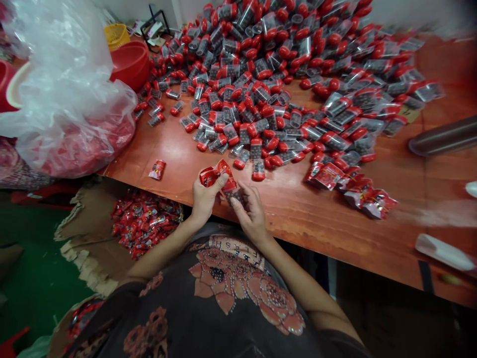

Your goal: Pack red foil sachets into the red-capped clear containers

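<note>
Close to the table's front edge, my left hand pinches a red printed wrapper between thumb and fingers. Just to the right, my right hand is closed around a small clear bottle with dark contents, whose upper end meets the wrapper. Whether the bottle is inside the wrapper I cannot tell. Beyond my hands lies a big heap of red-capped clear bottles with dark pellets. One small red packet rests on the table to the left of my left hand.
Several red packets lie at right, near a white scoop and a dark tube. A plastic bag of red items and a red bowl stand at left. Below the table edge, a cardboard box holds many red packets.
</note>
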Motion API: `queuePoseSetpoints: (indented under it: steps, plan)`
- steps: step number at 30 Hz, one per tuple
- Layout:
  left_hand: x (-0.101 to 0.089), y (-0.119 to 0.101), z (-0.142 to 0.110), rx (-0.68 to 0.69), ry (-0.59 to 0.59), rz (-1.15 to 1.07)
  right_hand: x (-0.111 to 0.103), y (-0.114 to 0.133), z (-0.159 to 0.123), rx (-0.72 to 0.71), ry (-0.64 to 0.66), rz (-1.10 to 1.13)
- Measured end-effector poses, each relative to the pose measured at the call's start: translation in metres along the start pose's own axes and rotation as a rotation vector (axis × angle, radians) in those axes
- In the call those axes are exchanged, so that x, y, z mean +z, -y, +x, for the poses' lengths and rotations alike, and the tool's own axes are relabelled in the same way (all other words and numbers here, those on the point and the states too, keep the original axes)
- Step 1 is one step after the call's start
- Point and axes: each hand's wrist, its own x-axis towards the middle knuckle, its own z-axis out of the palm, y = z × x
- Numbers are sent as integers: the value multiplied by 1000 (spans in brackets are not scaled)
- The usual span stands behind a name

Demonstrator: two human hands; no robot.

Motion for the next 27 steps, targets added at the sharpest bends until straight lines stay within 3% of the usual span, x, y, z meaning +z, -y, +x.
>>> queuePoseSetpoints:
  steps: [8,18,24,27]
  plan:
    - [2,-2,-7,-78,152,-5,4,-10,-2,39,-69,89]
    - [3,-5,-2,-178,190,-12,5,-8,0,181,-52,247]
    - [4,-4,2,-188,158,-85,-2,3,6,37,-39,79]
    - [5,-1,0,-185,164,-68,0,1,5,62,-55,88]
